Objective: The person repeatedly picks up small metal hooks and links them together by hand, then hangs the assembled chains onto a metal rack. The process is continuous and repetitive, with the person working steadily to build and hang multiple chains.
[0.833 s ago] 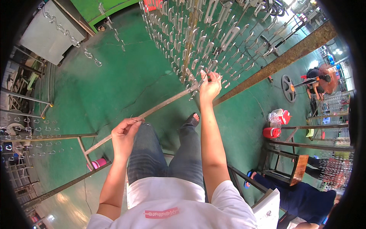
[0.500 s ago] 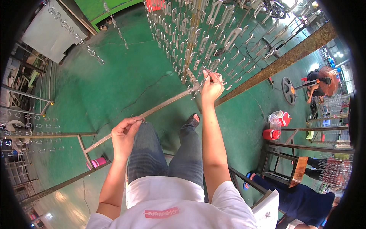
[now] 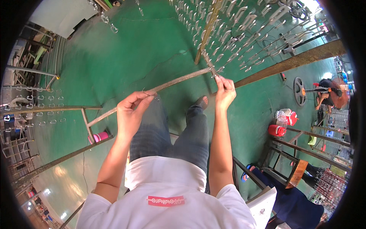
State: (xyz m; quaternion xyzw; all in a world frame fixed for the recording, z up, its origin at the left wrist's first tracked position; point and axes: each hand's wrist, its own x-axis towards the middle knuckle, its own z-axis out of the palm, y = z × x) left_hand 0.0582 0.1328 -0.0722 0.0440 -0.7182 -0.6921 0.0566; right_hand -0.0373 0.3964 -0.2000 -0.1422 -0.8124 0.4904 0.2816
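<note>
Rack [image 3: 228, 34] far ahead already dense with hung metal pieces. Right hand [image 3: 224, 91] pinched at the rod [image 3: 179, 79] near the rack's lowest hooks; left hand [image 3: 131, 110] pinching a small wire hook [image 3: 151, 94]. Probably well along, near rod mostly bare.

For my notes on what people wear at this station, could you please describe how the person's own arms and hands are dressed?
Both forearms are bare from short white sleeves down. The left hand and the right hand wear no gloves, and no watch, ring or wristband shows. The white shirt has a small red label near the collar.
</note>
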